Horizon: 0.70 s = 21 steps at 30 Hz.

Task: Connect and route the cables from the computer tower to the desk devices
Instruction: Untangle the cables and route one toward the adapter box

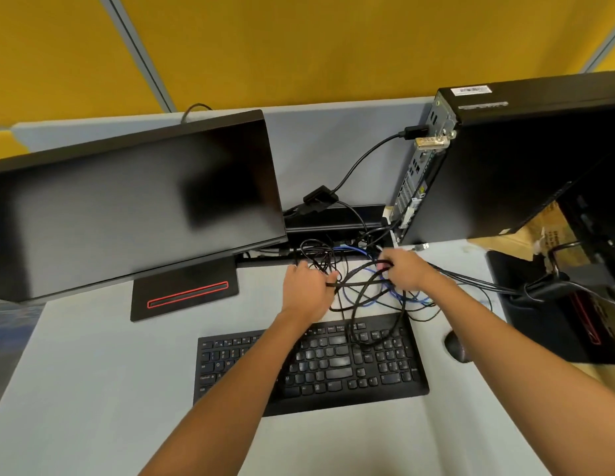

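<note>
Nearest: black keyboard (333, 362) on the pale desk (93, 389), long axis L-R; key legends too blurred to read. Mouse (454, 345) just R of it. Beyond kbd, left hand (308, 290) is closed round a black cable (361, 283); right hand (404, 269) grips a strand of the tangled black and blue cables. Monitor (127, 204) far L, screen dark. Computer tower (526, 159) far R, upright, port side facing L w/ a cable plugged in; top label unreadable.

Yellow wall panels (299, 46) rise behind a grey desk (76, 389).
</note>
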Each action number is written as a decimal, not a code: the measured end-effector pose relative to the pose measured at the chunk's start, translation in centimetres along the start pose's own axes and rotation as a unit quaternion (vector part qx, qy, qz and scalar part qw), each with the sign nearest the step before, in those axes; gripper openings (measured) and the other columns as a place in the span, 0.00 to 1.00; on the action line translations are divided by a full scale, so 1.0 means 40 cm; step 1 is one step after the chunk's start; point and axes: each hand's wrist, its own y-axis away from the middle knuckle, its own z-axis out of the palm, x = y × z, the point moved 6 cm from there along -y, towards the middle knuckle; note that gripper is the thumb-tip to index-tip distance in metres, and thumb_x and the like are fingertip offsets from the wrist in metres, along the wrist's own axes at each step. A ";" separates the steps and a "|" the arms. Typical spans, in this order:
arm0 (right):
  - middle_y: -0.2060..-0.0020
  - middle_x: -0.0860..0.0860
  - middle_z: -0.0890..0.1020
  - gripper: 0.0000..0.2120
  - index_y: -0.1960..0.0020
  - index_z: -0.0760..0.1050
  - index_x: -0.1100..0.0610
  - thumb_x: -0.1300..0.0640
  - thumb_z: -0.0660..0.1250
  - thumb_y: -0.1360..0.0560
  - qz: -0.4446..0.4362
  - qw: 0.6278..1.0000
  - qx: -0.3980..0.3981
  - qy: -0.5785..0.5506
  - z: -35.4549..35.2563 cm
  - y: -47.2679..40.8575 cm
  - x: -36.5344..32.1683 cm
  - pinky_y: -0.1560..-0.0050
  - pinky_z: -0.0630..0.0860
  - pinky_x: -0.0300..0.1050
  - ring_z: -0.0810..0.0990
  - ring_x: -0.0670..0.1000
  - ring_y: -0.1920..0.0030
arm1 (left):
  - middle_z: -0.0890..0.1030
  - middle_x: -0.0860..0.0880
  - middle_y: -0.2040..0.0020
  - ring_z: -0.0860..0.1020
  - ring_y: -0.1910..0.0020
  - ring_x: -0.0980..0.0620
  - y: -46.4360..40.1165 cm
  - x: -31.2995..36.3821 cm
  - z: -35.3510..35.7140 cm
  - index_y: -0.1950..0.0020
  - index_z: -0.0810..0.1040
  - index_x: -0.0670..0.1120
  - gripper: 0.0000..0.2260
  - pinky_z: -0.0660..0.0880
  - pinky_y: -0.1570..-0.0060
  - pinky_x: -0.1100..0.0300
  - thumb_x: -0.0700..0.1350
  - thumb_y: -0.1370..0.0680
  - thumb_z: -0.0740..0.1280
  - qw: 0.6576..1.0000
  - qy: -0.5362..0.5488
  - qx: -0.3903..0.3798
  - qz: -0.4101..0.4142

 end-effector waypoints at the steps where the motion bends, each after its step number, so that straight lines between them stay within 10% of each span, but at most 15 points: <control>1: 0.51 0.56 0.79 0.13 0.52 0.75 0.58 0.71 0.57 0.28 -0.016 0.998 0.041 -0.042 -0.022 -0.001 -0.022 0.50 0.72 0.46 0.77 0.56 0.49 | 0.81 0.45 0.62 0.75 0.54 0.46 0.005 0.023 -0.010 0.65 0.77 0.45 0.22 0.66 0.43 0.53 0.50 0.17 0.52 1.000 -0.006 0.006 -0.003; 5: 0.64 0.53 0.78 0.07 0.58 0.76 0.58 0.66 0.60 0.29 -0.058 0.998 -0.002 -0.010 -0.016 0.008 -0.089 0.59 0.73 0.47 0.75 0.53 0.61 | 0.72 0.50 0.71 0.70 0.66 0.48 -0.007 0.020 -0.040 0.72 0.65 0.48 0.15 0.65 0.45 0.54 0.46 0.24 0.59 0.999 -0.002 -0.012 -0.040; 11: 0.38 0.58 0.76 0.16 0.38 0.73 0.58 0.55 0.57 0.23 0.021 0.975 -0.085 0.204 0.057 0.025 0.000 0.43 0.71 0.49 0.74 0.61 0.40 | 0.69 0.51 0.72 0.68 0.67 0.48 0.004 -0.096 0.002 0.71 0.66 0.47 0.11 0.68 0.49 0.56 0.45 0.30 0.63 0.989 -0.015 -0.134 -0.065; 15: 0.38 0.56 0.75 0.18 0.35 0.70 0.58 0.56 0.58 0.24 0.033 0.956 -0.167 0.241 0.046 0.044 -0.002 0.46 0.71 0.47 0.75 0.58 0.41 | 0.64 0.52 0.76 0.66 0.73 0.50 0.063 -0.022 0.071 0.73 0.65 0.46 0.13 0.68 0.61 0.60 0.48 0.33 0.63 0.978 0.089 -0.190 -0.014; 21: 0.36 0.50 0.69 0.30 0.29 0.66 0.51 0.66 0.61 0.30 -0.066 0.975 -0.185 -0.102 0.002 -0.029 -0.229 0.35 0.70 0.52 0.70 0.50 0.38 | 0.70 0.49 0.73 0.70 0.67 0.47 0.054 0.079 0.135 0.71 0.71 0.43 0.14 0.70 0.51 0.53 0.52 0.31 0.63 0.967 0.110 -0.230 0.007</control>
